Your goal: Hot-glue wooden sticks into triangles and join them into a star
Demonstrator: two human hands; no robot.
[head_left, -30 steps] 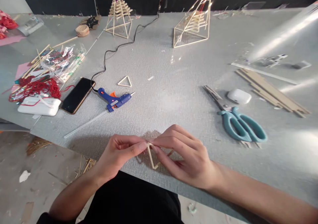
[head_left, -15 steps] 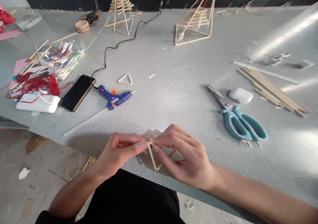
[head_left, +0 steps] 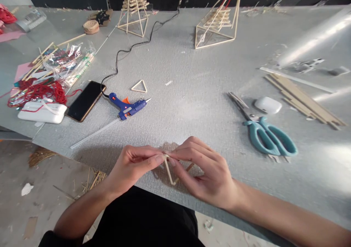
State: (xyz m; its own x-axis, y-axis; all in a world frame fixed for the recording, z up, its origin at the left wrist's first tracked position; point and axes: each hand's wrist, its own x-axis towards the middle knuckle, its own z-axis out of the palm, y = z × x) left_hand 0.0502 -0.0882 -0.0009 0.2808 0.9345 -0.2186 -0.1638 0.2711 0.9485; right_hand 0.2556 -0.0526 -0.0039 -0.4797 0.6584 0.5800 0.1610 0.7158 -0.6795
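Note:
Both hands meet at the table's front edge over a small wooden stick triangle (head_left: 169, 171). My left hand (head_left: 138, 168) pinches its upper left corner between thumb and forefinger. My right hand (head_left: 204, 170) is closed on the same corner, its fingers covering most of the top side. The lower corner of the triangle hangs below the fingertips. Beyond the hands lies a blue glue gun (head_left: 127, 106) with a clear glue stick (head_left: 94, 133) poking out of its back. A finished-looking smaller stick triangle (head_left: 139, 86) rests just behind the gun.
Teal-handled scissors (head_left: 270, 135) and a white case (head_left: 268, 105) lie at right, near flat wooden strips (head_left: 304, 101). At left are a phone (head_left: 86, 101), a white box (head_left: 42, 112) and red yarn (head_left: 52, 93). Two stick pyramids (head_left: 133, 18) stand behind; a black cord (head_left: 117, 57) crosses the table.
The hands keep the same pinch on the triangle's corner. The whole view has shifted very slightly; nothing on the table has visibly moved.

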